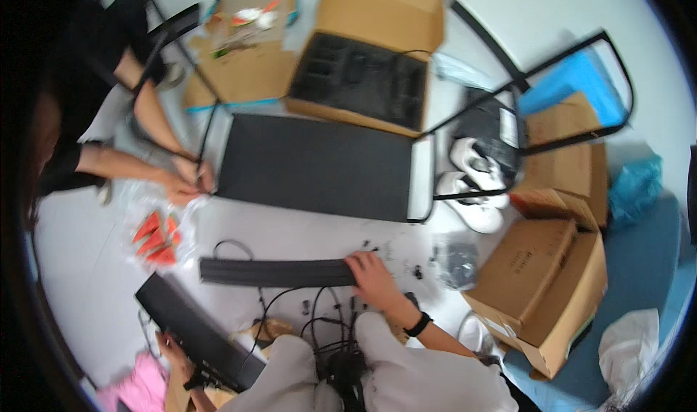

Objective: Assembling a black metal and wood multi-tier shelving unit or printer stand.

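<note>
My right hand (374,278), with a dark band on its wrist, closes over the right end of a long dark grey ribbed bar (276,272) lying crosswise before my knees. At lower left, my left hand (173,352) grips the edge of a long flat black panel (192,325), which is tilted beside my leg. Beyond the bar stands a black metal frame with a dark flat panel (316,165) across it. Another person's hands (192,183) touch the left corner of this frame; what their fingers hold is too small to make out.
Black cables (319,317) and small dark parts (417,272) lie near my knees. Watermelon slices (156,238) rest on plastic at left. An opened box with black foam (363,78) is at the back. White shoes (472,187) and cardboard boxes (526,267) stand at right.
</note>
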A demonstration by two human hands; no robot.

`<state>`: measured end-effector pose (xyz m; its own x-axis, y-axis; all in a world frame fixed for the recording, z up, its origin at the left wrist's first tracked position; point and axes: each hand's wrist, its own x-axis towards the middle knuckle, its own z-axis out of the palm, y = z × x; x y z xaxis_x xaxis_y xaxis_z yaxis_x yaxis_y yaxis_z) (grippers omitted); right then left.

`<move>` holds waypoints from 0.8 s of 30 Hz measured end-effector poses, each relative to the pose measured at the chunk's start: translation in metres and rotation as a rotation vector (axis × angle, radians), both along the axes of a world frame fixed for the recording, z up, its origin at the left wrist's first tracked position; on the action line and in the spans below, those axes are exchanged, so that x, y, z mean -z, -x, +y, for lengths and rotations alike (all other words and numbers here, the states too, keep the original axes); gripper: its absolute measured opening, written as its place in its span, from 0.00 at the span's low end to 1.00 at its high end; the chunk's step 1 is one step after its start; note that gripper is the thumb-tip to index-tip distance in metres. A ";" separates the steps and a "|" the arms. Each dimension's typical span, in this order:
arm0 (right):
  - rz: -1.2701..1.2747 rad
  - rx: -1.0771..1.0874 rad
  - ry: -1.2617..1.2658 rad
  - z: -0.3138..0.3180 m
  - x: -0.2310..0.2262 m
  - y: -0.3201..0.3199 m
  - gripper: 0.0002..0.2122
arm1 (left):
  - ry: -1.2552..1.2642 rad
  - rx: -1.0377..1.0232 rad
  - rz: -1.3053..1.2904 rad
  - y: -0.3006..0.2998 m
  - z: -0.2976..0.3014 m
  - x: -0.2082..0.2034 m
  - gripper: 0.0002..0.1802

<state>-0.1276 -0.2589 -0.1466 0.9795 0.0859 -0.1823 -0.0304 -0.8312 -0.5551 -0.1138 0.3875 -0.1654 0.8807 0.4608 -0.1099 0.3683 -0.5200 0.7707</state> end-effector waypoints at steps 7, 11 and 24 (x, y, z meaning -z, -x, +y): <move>-0.016 -0.012 -0.077 -0.015 -0.021 -0.002 0.31 | -0.025 0.135 -0.040 -0.026 -0.156 -0.120 0.06; -0.027 -0.021 -0.202 -0.014 -0.045 -0.017 0.26 | -0.326 0.322 0.027 -0.030 -0.212 -0.185 0.08; 0.214 -0.072 -0.960 0.058 -0.112 -0.054 0.20 | -0.793 0.911 -0.479 -0.052 -0.264 -0.280 0.12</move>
